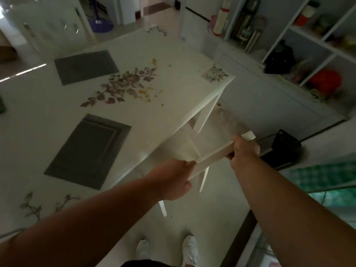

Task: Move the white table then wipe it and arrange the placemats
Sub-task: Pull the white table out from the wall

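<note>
The white table with purple flower decals fills the left and middle of the view. Two grey placemats lie on it: the near placemat and the far placemat. Yellow crumbs and stains are scattered near the central flower print. Beside the table's right edge stands a white chair. My left hand and my right hand both grip its top rail, one at each end.
White shelves at the right hold flasks, a black bag and a red object. A black box with a cable sits on the floor by the low white cabinet. Green checked cloth lies far right. A blue fan base stands behind the table.
</note>
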